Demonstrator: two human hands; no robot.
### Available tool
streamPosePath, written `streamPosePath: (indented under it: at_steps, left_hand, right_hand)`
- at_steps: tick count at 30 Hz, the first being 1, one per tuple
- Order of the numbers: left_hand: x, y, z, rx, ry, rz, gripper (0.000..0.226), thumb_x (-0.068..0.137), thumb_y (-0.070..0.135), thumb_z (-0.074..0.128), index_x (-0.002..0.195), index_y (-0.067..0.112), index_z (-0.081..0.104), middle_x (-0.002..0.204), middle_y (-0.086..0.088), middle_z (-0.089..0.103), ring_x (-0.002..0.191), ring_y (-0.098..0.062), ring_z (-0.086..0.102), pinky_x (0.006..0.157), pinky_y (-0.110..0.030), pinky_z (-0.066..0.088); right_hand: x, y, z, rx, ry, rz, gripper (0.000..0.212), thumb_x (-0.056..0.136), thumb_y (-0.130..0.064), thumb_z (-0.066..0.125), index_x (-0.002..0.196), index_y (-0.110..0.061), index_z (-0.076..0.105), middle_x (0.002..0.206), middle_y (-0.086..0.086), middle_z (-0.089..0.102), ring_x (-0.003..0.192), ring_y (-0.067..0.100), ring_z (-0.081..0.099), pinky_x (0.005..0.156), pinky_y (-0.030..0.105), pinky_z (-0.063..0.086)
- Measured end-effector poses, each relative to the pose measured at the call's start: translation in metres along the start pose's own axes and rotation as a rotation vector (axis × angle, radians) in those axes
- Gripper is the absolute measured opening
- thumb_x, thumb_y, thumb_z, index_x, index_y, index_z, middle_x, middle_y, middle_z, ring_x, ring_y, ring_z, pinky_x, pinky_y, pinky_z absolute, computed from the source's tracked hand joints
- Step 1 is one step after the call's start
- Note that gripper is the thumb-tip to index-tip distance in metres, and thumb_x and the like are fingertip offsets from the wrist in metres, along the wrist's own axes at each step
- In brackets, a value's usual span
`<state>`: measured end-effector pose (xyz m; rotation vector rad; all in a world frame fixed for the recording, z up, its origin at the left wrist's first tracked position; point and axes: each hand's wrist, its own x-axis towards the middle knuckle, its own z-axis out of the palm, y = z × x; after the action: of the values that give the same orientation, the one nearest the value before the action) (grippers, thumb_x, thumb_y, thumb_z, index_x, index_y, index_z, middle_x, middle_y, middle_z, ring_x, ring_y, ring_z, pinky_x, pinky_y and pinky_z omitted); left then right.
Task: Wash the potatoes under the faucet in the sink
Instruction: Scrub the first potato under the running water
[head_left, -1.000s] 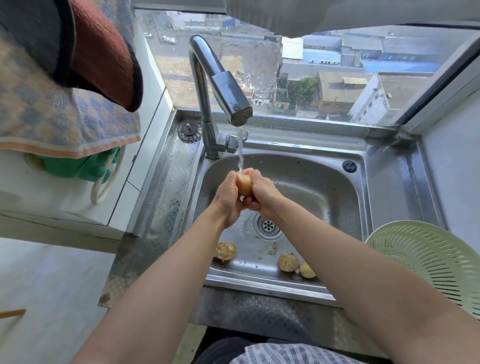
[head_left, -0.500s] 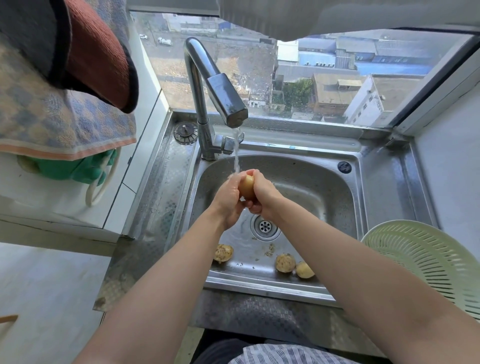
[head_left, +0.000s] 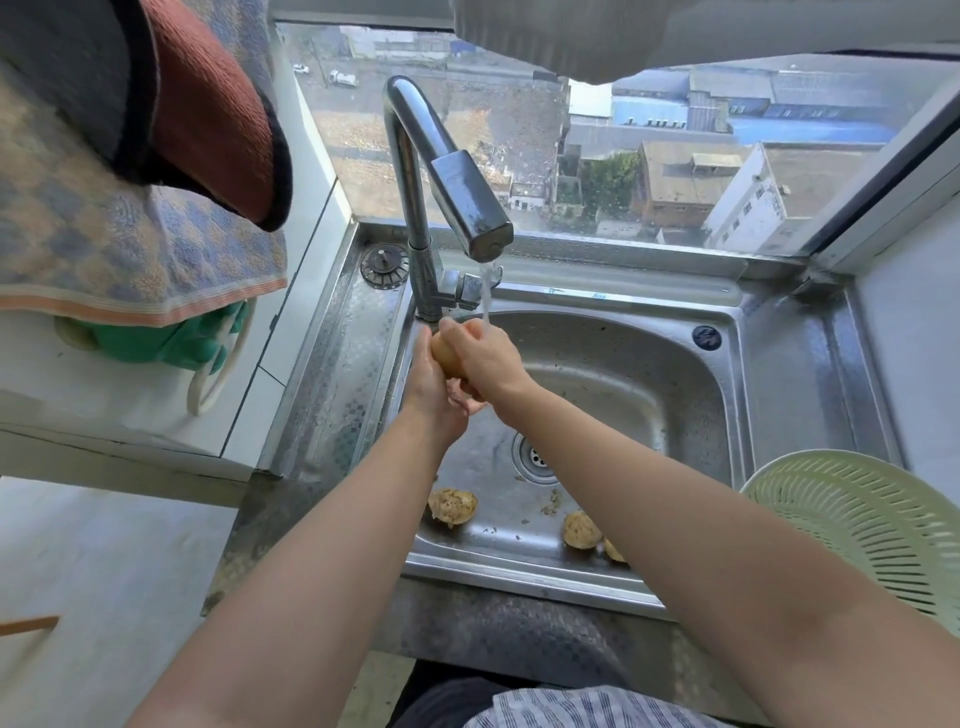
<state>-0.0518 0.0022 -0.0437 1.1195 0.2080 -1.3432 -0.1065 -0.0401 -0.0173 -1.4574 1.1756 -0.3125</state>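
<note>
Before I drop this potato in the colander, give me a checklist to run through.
1. Water running from the faucet: ok.
2. Potato held by left hand and right hand: ok.
3. Potato clean all round: cannot tell, the hands cover most of it.
4. Colander beside the sink, on the right: ok.
5. All potatoes washed: not ok, three dirty potatoes lie on the sink floor.

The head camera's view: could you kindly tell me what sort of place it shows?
Probably a home kitchen several floors up: a steel sink with a running faucet, potatoes in its basin, and a window overlooking rooftops.
</note>
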Motion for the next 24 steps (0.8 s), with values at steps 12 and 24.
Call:
streamPosePath:
  at_steps: [12,24]
  left_hand:
    - [0.025,-0.004,0.066,0.313,-0.025,0.019,0.034,0.101,0.040,0.034,0.093,0.023,0.062,0.108,-0.005,0.062,0.086,-0.023,0.058,0.066,-0.034,0.049]
    - [-0.003,0.001,-0.015,0.461,0.086,-0.161,0.079,0.082,0.080,0.027,0.094,0.017,0.072,0.089,-0.011,0.073,0.080,-0.028,0.070,0.076,-0.043,0.059]
  right_hand:
    - [-0.012,0.037,-0.062,0.306,0.124,0.031,0.035,0.094,-0.042,0.042,0.104,-0.009,0.048,0.085,0.010,0.052,0.056,0.014,0.047,0.038,0.016,0.034]
    - [-0.004,0.029,-0.003,-0.009,-0.074,-0.151,0.028,0.072,-0.038,0.047,0.098,-0.029,0.055,0.110,0.010,0.058,0.107,0.030,0.056,0.095,0.048,0.049]
